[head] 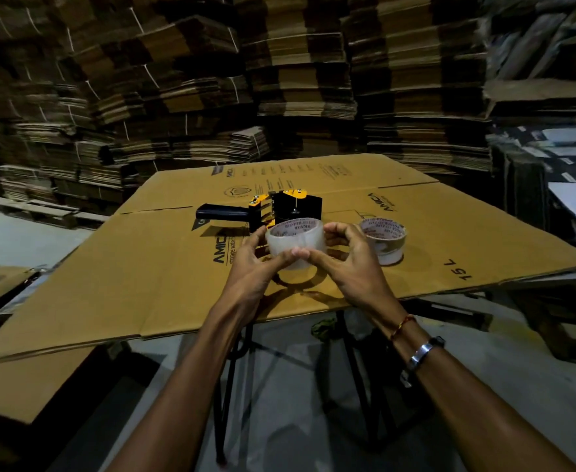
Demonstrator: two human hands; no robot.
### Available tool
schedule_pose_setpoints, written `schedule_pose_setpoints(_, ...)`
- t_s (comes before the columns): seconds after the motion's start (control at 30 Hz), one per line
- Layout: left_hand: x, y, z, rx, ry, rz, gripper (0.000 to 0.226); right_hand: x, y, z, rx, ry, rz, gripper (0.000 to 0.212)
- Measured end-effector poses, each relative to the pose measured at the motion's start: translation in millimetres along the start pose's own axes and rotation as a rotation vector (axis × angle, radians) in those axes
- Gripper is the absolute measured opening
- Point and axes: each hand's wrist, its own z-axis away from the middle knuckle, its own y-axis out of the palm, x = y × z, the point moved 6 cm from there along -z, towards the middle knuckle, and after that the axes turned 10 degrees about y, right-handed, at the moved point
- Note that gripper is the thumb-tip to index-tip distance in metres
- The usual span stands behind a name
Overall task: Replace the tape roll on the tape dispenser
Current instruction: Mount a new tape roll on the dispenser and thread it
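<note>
Holding a clear tape roll [296, 242] just above the flattened cardboard sheet [143, 277] at the centre of the frame, the person closes both hands around it. The left hand [250, 272] has its grip curled round the roll's left side, thumb on the near face; the right hand [354, 267] grips the right side the same way, the two thumbs almost touching at the front. Just behind the roll, the black and yellow tape dispenser [276, 209] lies on the cardboard with its handle pointing to the left of the frame. A second tape roll [383, 241] stands on the sheet just right of the right hand. The cardboard covers a bench with thin black legs [225, 396]. Stacks of flattened boxes [279, 80] fill the upper frame.
</note>
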Motion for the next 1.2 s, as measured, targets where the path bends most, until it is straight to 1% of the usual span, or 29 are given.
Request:
schedule_pose_setpoints(0.03, 0.9, -0.5, -0.9, 0.002, 0.003, -0.021, 0.095, 0.5, 0.4, -0.5, 0.005, 0.011, 0.008, 0.079)
schedule_pose_setpoints(0.07, 1.4, -0.4, -1.2, 0.008, 0.002, -0.028, 0.097, 0.1, 0.4, -1.0, 0.007, 0.021, 0.011, 0.076)
schedule_pose_setpoints(0.17, 1.3, 0.0, -0.6, 0.052, -0.007, 0.014, 0.089, -2.2, -2.8, -1.5, -0.014, 0.018, -0.024, 0.049)
schedule_pose_setpoints(0.27, -1.4, 1.3, 0.4, 0.079, 0.000, 0.031, 0.086, -3.1, -4.8, -0.7, -0.027, 0.003, -0.034, 0.042)
schedule_pose_setpoints(0.47, -2.2, 1.6, 0.7, 0.089, 0.010, 0.032, 0.091, -2.2, -5.6, 2.1, -0.031, -0.011, -0.047, 0.039)
schedule_pose_setpoints(0.6, 2.0, -0.7, 0.0, 0.085, 0.003, 0.046, 0.088, -1.7, -3.0, 0.9, -0.038, -0.012, 0.007, 0.052)
schedule_pose_setpoints(0.63, 2.5, -1.1, -0.3, 0.074, 0.000, 0.066, 0.084, -1.6, -2.7, 0.5, -0.039, -0.005, 0.014, 0.055)
schedule_pose_setpoints(0.73, 0.6, 0.2, 0.0, 0.040, -0.032, 0.193, 0.061, -3.7, -2.9, -0.5, -0.020, 0.023, -0.010, 0.056)
schedule_pose_setpoints(0.83, 2.9, -0.6, -1.2, 0.073, -0.061, 0.236, 0.057, -5.1, -4.8, -0.4, 0.007, 0.039, -0.042, 0.055)
schedule_pose_setpoints(0.9, 2.2, -0.3, -1.1, 0.121, -0.063, 0.232, 0.054, -4.6, -6.7, 0.9, 0.011, 0.039, -0.066, 0.049)
schedule_pose_setpoints(0.97, 2.2, 1.0, -2.2, 0.161, -0.064, 0.237, 0.059, -2.8, -7.4, 2.7, 0.017, 0.027, -0.102, 0.044)
schedule_pose_setpoints(1.07, 3.9, 1.0, -3.9, 0.150, -0.067, 0.239, 0.069, -0.8, -6.8, 4.6, -0.005, -0.008, -0.098, 0.036)
schedule_pose_setpoints(1.2, 3.0, 0.4, -2.7, 0.111, -0.067, 0.232, 0.110, -1.9, -5.3, 4.7, -0.023, -0.046, -0.061, 0.028)
